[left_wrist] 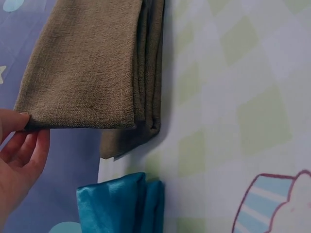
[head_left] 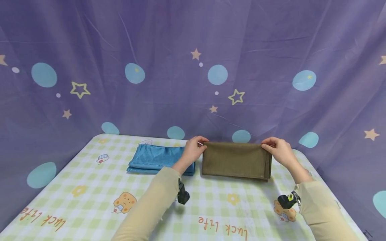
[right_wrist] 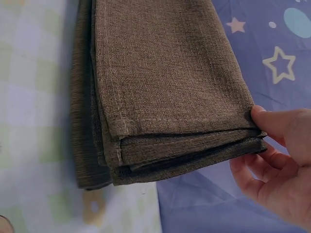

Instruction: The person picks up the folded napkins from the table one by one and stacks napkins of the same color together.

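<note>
A folded brown cloth (head_left: 235, 160) is held up along its far edge by both hands at the right rear of the table. My left hand (head_left: 194, 149) pinches its left far corner between thumb and fingers. The opposite far corner is pinched by my right hand (head_left: 278, 150), and the right wrist view shows several stacked layers of the cloth (right_wrist: 170, 82) there. Its near edge hangs down close to the tabletop. Just left of it lies a folded blue shiny cloth (head_left: 159, 157), partly hidden behind my left hand and forearm.
The table wears a green-and-white checked tablecloth (head_left: 90, 201) printed with cookies, flowers and lettering. Right behind its far edge hangs a purple curtain (head_left: 181, 40) with stars and blue dots. Small black cameras sit at both wrists.
</note>
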Tool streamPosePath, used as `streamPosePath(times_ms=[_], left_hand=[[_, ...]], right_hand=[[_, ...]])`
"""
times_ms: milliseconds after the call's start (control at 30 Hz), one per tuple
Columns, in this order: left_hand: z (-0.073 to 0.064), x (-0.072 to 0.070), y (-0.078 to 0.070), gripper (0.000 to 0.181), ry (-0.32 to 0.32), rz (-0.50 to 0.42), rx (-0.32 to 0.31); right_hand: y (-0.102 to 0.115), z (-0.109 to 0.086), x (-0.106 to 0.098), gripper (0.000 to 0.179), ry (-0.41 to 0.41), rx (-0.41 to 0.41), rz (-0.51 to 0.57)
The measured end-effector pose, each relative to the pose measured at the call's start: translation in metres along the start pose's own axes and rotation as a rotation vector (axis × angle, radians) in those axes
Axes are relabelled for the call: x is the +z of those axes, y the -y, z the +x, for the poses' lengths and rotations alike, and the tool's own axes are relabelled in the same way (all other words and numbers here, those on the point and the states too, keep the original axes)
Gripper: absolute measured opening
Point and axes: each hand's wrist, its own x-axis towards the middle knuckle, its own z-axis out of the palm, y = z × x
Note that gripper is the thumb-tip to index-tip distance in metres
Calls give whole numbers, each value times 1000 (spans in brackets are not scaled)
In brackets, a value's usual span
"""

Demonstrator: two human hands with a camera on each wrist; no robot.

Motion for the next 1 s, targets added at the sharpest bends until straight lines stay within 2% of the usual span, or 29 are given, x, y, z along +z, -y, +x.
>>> streamPosePath(times_ms=[133,433,700,867,1000], left_hand=[[-2,2,3,18,16,2,-14],[-2,8,6,23,25,-16,-4],[-2,14,13,38,27,-35,-8],[-4,18,13,49,59,-28,-36],[-5,21,13,55,89,3,-53]], right_hand=[[-7,-2,8,24,-3,6,18],[-18,-4,25,21,-119,17,65],[-26,-4,42,22,-173,30,112],[-34,-5,55,20,-217,37,117],[-34,-6,59,21,-211,56,125]])
